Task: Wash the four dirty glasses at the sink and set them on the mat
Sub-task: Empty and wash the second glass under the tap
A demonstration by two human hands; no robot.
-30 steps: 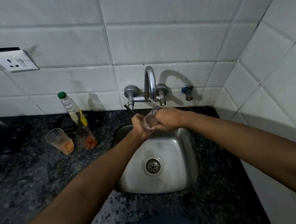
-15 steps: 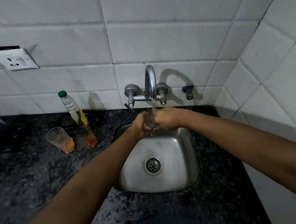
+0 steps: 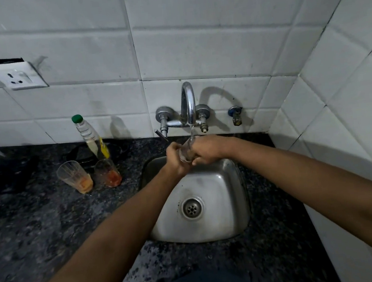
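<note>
A clear glass [image 3: 186, 151] is held between both hands under the running chrome tap [image 3: 188, 104], above the back of the steel sink [image 3: 224, 205]. My right hand [image 3: 206, 149] grips it from the right. My left hand [image 3: 176, 159] holds it from the left, its fingers curled against the glass. Water streams into the tilted glass. Two dirty glasses stand on the dark counter left of the sink: one with orange dregs [image 3: 75, 176], one with red dregs [image 3: 108, 173]. No mat is in view.
A bottle with a green cap [image 3: 90, 137] leans behind the dirty glasses, next to a dark dish [image 3: 81, 155]. A wall socket [image 3: 16, 76] sits upper left. A small side tap [image 3: 236, 115] projects from the tiles. The tiled wall closes in at the right.
The glass has tipped a little more upright under the stream and both hands have shifted slightly on it. The two glasses on the counter have not moved.
</note>
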